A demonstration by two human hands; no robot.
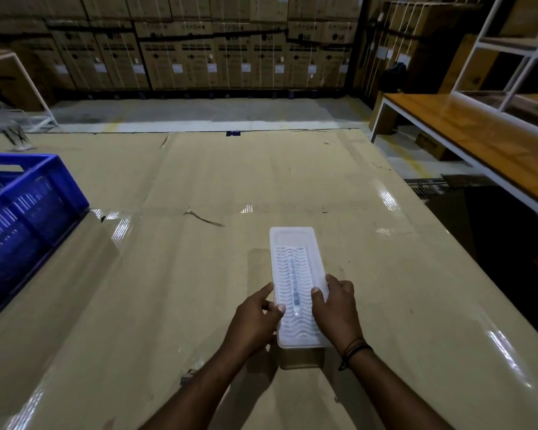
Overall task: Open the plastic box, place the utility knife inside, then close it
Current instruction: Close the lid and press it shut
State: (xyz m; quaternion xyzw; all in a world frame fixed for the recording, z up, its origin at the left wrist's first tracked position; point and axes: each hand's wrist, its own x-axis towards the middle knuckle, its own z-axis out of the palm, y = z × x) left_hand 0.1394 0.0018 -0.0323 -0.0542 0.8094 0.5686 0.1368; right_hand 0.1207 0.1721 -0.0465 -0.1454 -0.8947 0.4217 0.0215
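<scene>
A long translucent white plastic box point(294, 243) lies on the cardboard-covered table point(168, 274), its lid down over a wavy slotted tray. Through the lid a slim utility knife point(294, 283) shows faintly, lying lengthwise in the middle. My left hand point(255, 321) grips the box's near left edge, thumb on top of the lid. My right hand point(336, 308) holds the near right edge, its fingers resting on the lid. The box's near end is partly hidden by both hands.
A blue slatted crate point(22, 212) stands at the table's left edge. A wooden bench with a white frame point(479, 135) and a white shelf rack stand to the right. Stacked cardboard cartons point(215, 51) line the back wall.
</scene>
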